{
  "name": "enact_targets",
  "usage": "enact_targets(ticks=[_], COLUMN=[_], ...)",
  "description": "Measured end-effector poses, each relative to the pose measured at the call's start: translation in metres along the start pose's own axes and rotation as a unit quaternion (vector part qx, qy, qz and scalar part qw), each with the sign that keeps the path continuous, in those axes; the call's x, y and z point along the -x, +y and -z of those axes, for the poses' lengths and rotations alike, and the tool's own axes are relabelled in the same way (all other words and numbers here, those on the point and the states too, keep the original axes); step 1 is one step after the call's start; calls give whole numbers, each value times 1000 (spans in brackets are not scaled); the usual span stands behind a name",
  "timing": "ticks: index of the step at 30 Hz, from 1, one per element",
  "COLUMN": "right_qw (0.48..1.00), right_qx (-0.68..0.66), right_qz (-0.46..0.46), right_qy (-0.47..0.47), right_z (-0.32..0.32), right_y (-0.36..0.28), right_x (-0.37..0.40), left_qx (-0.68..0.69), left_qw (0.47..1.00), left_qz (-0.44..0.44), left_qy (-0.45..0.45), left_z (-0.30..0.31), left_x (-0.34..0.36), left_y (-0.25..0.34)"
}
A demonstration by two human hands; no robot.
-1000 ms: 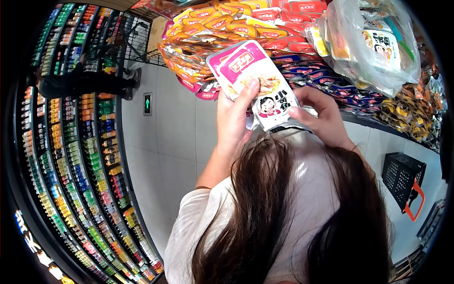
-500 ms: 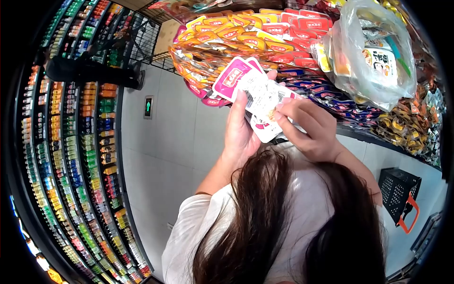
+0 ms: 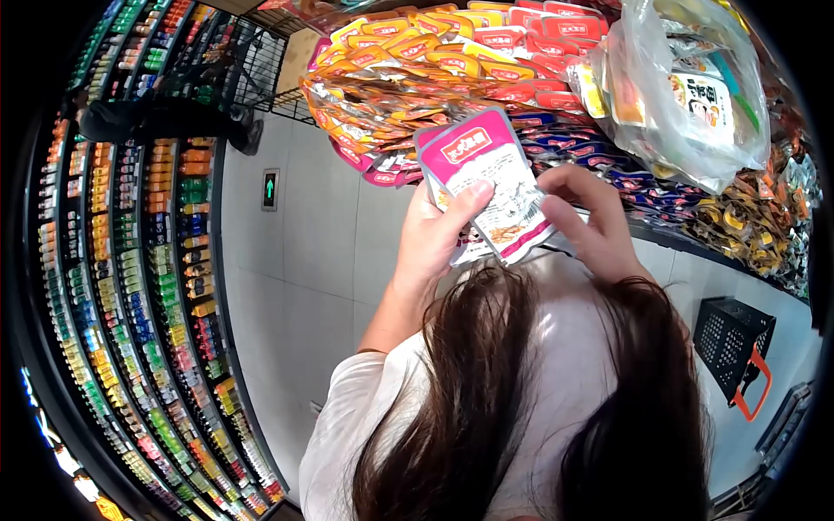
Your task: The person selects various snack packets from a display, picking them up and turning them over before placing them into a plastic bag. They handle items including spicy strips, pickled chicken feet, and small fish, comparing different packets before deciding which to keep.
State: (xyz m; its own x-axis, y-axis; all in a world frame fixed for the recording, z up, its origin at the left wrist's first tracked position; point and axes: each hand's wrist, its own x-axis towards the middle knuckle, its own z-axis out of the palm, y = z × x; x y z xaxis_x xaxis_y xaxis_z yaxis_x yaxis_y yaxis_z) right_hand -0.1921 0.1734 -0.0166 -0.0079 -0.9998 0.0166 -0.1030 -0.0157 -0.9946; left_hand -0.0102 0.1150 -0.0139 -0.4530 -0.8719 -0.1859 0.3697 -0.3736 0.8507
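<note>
My left hand (image 3: 432,233) is closed around a small stack of pink-and-white snack packets (image 3: 499,191), thumb pressed on the front one. Printed text, a barcode and a food picture show on that packet, under a pink top with a red label. Other packets lie partly hidden behind it. At the right edge of the stack, my right hand (image 3: 598,221) has its thumb and curled forefinger on the packet's side. Just beyond both hands is a heaped display of orange snack packets (image 3: 382,95) and dark blue packets (image 3: 591,165).
A clear plastic bag (image 3: 643,130) holding packets rests on the display at right. A black basket (image 3: 725,339) with an orange handle stands on the floor. Bottle shelves (image 3: 130,286) line the left, with a person in dark clothes (image 3: 165,122) and a wire cart (image 3: 261,69) nearby.
The packets have turned more upright and squared together, so the front one now faces me plainly. My right hand has shifted from over their front to their right edge.
</note>
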Motion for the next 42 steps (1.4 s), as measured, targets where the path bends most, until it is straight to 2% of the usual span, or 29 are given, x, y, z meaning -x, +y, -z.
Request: enact_targets(ticks=[1,3,4,11,14,16,19,31,42], right_qw=[1000,998,998,991,988,986,974,951,953], right_qx=[-1,-7,-33,-98,-129,-148,-207,-290,-290], right_qz=[-2,-65,-56,-69,-77,-70,-90,-105,-90], right_qy=[2,-25,11,57,47,-8,4,-22,-22], right_z=[-1,-2,-7,-7,-3,1,-1,1,2], right_y=[2,4,3,10,15,23,20,26,31], right_x=[0,1,1,6,8,11,10,7,4], left_qx=[-16,-12,-21,-46,-49,-52,-46,-56,-81], left_qw=[1000,1000,999,998,998,998,998,998,996], left_qz=[11,18,25,34,37,35,30,15,9], left_qy=[-22,-10,-13,-25,-24,-24,-20,-21,-26], left_z=[-3,-9,-10,-15,-16,-17,-19,-19,-16], left_x=[1,2,1,0,1,3,4,5,2], left_y=[1,1,0,-3,-4,-4,-3,-5,-6])
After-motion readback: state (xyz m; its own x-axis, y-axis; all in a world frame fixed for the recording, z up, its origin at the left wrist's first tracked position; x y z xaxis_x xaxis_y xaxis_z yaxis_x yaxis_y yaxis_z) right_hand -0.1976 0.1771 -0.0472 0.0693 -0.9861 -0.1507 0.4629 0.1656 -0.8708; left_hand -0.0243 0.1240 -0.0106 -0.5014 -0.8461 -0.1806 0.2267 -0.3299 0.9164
